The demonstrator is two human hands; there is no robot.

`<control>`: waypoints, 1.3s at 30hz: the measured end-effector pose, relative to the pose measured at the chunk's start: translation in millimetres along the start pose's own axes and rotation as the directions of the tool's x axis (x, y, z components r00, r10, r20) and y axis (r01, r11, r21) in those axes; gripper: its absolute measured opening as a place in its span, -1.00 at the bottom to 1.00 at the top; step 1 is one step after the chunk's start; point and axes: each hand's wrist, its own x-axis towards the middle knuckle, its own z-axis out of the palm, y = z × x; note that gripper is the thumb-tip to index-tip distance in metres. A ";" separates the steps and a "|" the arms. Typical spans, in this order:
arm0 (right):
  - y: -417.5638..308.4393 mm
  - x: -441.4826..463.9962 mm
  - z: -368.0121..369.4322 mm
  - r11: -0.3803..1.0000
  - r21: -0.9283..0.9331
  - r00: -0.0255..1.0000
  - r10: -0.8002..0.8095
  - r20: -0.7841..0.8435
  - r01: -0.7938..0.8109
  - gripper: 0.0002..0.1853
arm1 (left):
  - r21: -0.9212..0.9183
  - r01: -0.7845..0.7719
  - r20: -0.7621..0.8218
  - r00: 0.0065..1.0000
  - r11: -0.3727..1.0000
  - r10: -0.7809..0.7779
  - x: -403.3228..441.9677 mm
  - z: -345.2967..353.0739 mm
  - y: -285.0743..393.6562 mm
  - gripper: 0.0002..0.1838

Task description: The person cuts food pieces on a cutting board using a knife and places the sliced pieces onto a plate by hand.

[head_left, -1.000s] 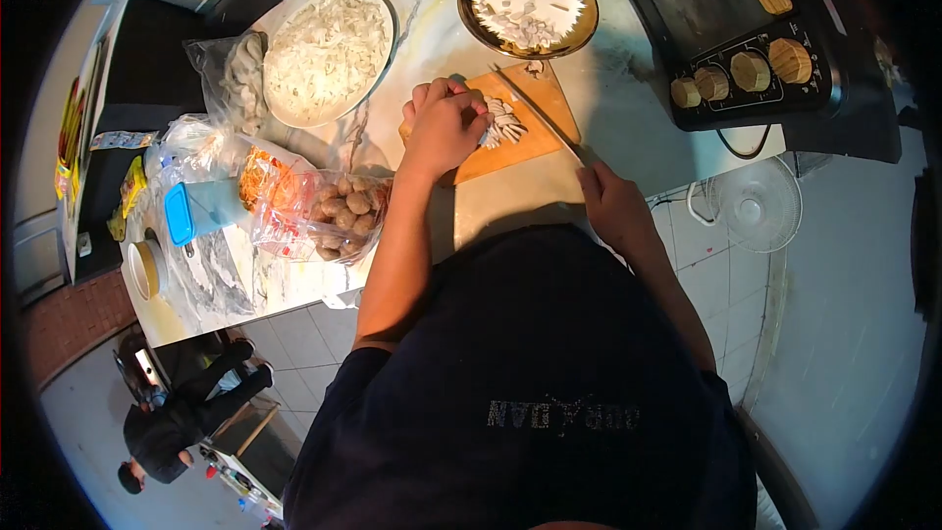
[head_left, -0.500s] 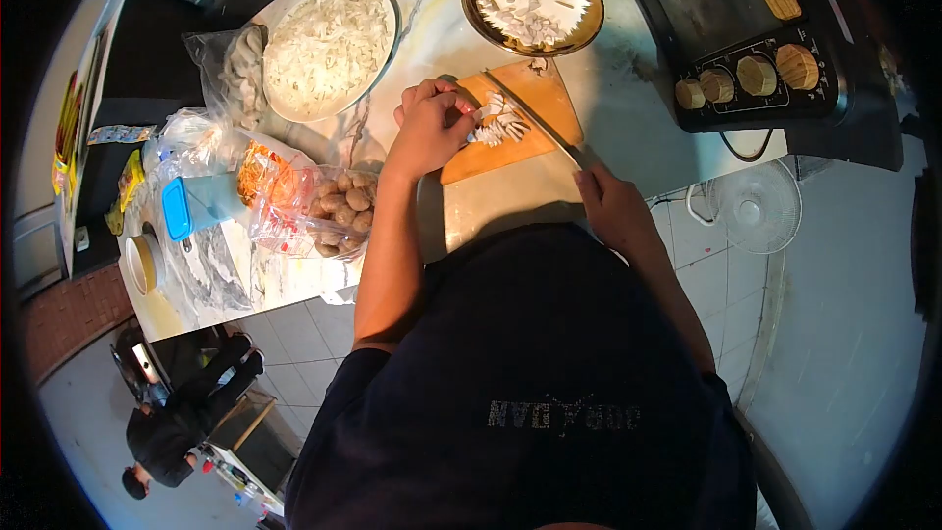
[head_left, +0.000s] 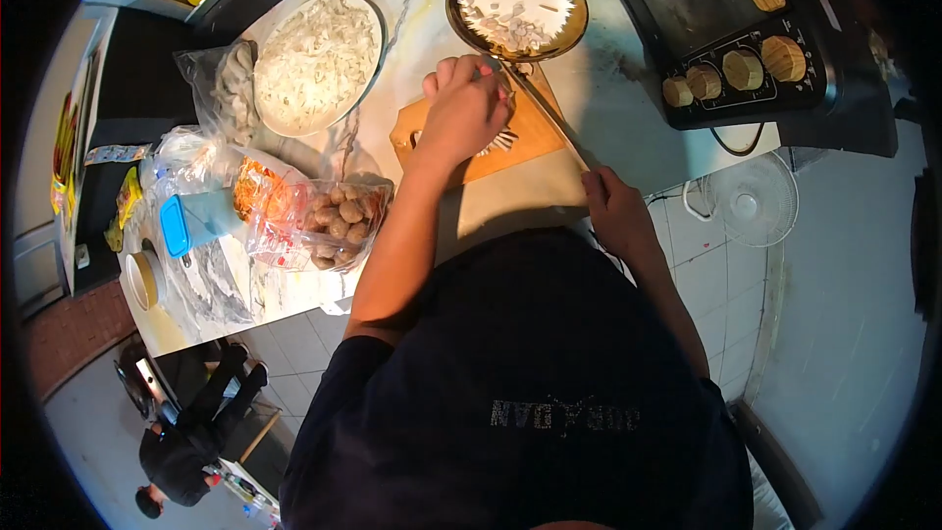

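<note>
In the head view, my right hand (head_left: pixel 618 208) grips the handle of a long knife (head_left: pixel 555 122), whose blade slants over the wooden cutting board (head_left: pixel 538 140). My left hand (head_left: pixel 465 103) is over the board's left part, fingers curled in near the blade's far end. Whatever those fingers hold is hidden. White chopped strips (head_left: pixel 502 141) lie on the board, partly covered by my left hand. Just beyond the board stands a brown-rimmed plate (head_left: pixel 579 37) bearing small pale cut pieces.
A white plate (head_left: pixel 378 59) heaped with pale shreds stands at the left, beside a plastic bag (head_left: pixel 224 88). Nearer are bagged brown balls (head_left: pixel 341 221) and a blue-lidded container (head_left: pixel 177 226). A black stove (head_left: pixel 746 79) is at right. Another person (head_left: pixel 182 456) is at lower left.
My left hand has moved away from me and right, toward the knife's far end, and now covers more of the strips. My right hand still grips the knife. The view has shifted slightly.
</note>
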 end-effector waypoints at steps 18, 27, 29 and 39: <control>0.6 0.0 3.2 1.000 -0.014 0.998 0.028 0.055 -0.027 -0.54 | -0.100 -0.011 0.050 0.999 0.995 0.017 -24.1 -16.5 -31.9 -0.73; 6.6 1.3 2.3 1.000 0.007 1.000 0.000 0.018 0.000 -0.53 | 0.046 -0.106 0.164 0.982 0.993 0.098 -6.3 -26.4 -16.7 -0.79; 2.7 1.0 -1.4 0.997 -0.020 0.996 0.072 0.046 -0.071 -0.53 | 0.064 -0.113 0.244 0.965 0.992 0.094 -1.8 -28.2 -14.7 -0.79; 5.8 1.8 3.0 0.999 0.011 0.999 0.034 0.014 -0.034 -0.53 | 0.117 -0.205 0.296 0.941 0.972 0.163 17.2 -22.7 -7.4 -0.86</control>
